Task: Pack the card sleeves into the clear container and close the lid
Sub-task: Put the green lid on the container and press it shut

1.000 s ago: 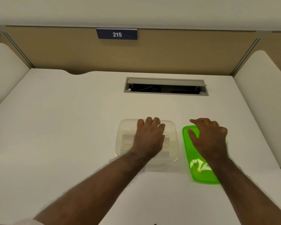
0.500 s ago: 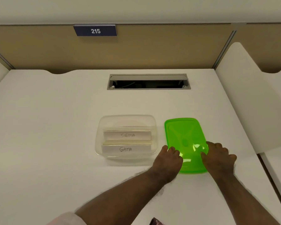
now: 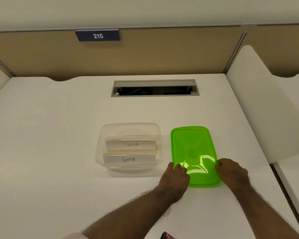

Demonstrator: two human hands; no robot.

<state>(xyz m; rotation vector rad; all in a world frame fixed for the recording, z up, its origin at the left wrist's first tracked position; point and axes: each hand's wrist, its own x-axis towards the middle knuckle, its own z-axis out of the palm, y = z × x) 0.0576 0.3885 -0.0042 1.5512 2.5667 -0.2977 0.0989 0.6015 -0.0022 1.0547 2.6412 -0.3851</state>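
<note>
The clear container (image 3: 100, 144) sits open on the white desk. Inside it stand two white card sleeve packs, one labelled SIGMA (image 3: 130, 144) behind one labelled GAMA (image 3: 129, 159). To its right lies the green lid (image 3: 192, 149), flat on the desk. My left hand (image 3: 175, 180) grips the lid's near left edge, fingers curled over the rim. My right hand (image 3: 231, 171) holds the near right edge the same way.
A grey cable hatch (image 3: 154, 87) is set into the desk behind the container. A tan partition with a sign reading 215 (image 3: 97, 35) closes the back. A white divider (image 3: 266, 104) rises on the right. A dark object (image 3: 167, 236) peeks in at the bottom edge.
My left hand left the container and went to the lid's near left edge. My right hand slid from the lid's top to its near right edge. The sleeves are now uncovered.
</note>
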